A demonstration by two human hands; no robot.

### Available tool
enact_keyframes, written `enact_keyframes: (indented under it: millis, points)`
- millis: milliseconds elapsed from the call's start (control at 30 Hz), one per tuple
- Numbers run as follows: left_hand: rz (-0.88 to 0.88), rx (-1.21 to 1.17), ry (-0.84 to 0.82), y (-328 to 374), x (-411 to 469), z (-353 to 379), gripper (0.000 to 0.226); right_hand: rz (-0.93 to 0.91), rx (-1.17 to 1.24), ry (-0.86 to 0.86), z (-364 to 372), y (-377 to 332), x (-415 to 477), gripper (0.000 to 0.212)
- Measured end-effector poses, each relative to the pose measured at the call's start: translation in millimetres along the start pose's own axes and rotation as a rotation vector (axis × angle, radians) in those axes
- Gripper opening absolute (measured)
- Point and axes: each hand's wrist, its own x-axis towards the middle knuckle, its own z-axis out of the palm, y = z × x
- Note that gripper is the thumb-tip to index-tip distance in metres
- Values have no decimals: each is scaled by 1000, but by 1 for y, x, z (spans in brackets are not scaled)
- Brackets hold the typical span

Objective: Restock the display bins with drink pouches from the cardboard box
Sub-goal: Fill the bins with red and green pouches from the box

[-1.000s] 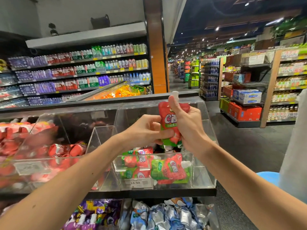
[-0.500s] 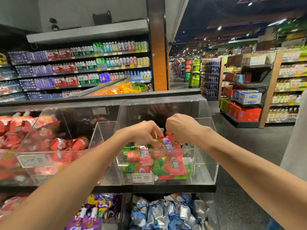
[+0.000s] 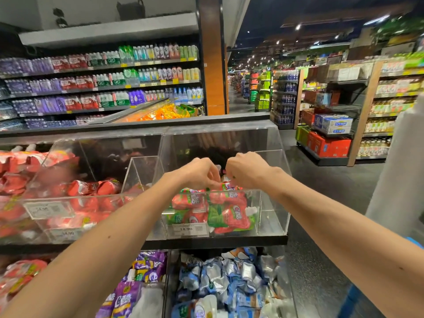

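A red-and-green drink pouch [image 3: 227, 187] lies on top of the pile in the clear acrylic bin [image 3: 271, 216]. My left hand [image 3: 197, 173] and my right hand [image 3: 247, 171] hover side by side over it, fingers curled down and pinching its upper edge. Bits of green foil show between the fingertips, and a white cap peeks out between the hands. More pouches of the same kind [image 3: 231, 218] fill the front left of this bin; its right part is bare. The cardboard box is out of view.
The bin to the left holds red pouches [image 3: 87, 189]. Below the shelf lie purple pouches [image 3: 128, 294] and blue-silver pouches [image 3: 229, 278]. A price tag [image 3: 189, 228] hangs on the bin front. A person in light clothing [image 3: 399, 180] stands at the right by the aisle.
The pouch held up in front of me a second ago has come down onto the pile in the bin. Both hands followed it and now sit just above it.
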Motion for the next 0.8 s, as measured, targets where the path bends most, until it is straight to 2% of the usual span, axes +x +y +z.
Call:
enact_keyframes:
  millis: [67, 167, 233, 300, 467, 567, 700, 800]
  points:
    - [19, -109, 155, 0, -17, -7, 11, 31, 233, 79, -10, -2, -12, 15]
    - [132, -331, 376, 7, -45, -12, 3, 86, 460, 290, -18, -9, -58, 23]
    - [247, -465, 399, 21, -64, -5, 3, 156, 609, 394, -12, -15, -112, 29]
    - [342, -539, 374, 42, -83, 16, 6, 266, 659, 435, 3, -21, -177, 38]
    - [655, -507, 159, 144, -122, 123, 18, 803, 801, 454, 71, -30, -364, 56]
    - [773, -380, 29, 219, -133, 215, 30, 1124, 792, 376, 110, -30, -475, 48]
    - [862, -327, -290, 331, -153, 332, 28, 1475, 756, 171, 169, -26, -615, 37]
    - [833, -330, -637, 411, -173, 408, 37, 1714, 859, 47, 218, -19, -704, 63]
